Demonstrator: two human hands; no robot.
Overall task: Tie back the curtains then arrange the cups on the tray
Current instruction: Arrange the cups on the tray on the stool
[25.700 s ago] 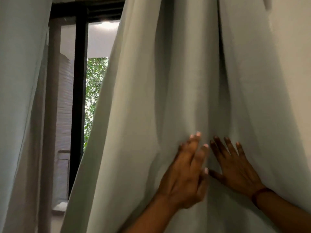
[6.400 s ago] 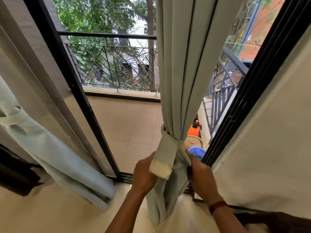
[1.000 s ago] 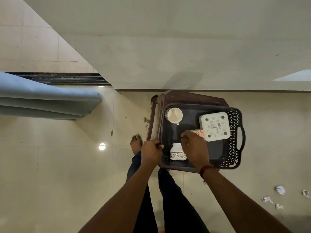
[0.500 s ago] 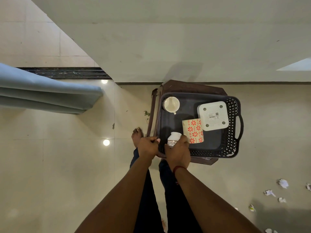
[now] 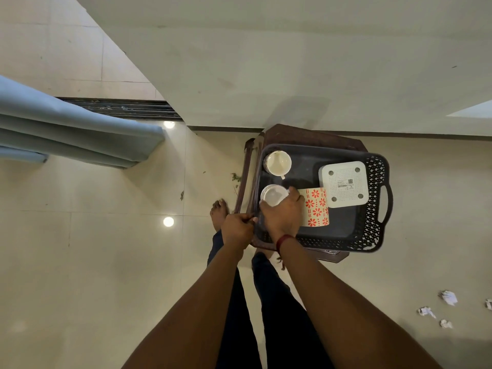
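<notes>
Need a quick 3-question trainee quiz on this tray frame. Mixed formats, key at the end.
1. True or false: the flowered mug stands upright in the tray.
2. Which hand grips the small white cup? A) left hand B) right hand C) neither
3. Count: how many cups, mug included, are in or over the tray?

Key: 1 false, it lies on its side. 2 B; the left hand holds the tray's near-left edge. 3 three, counting the upright cup in the far-left corner.

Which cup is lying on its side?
The cup with red flowers, lying beside the white box. The other two stand upright, mouths up: the mug and the cup the right hand holds.
</notes>
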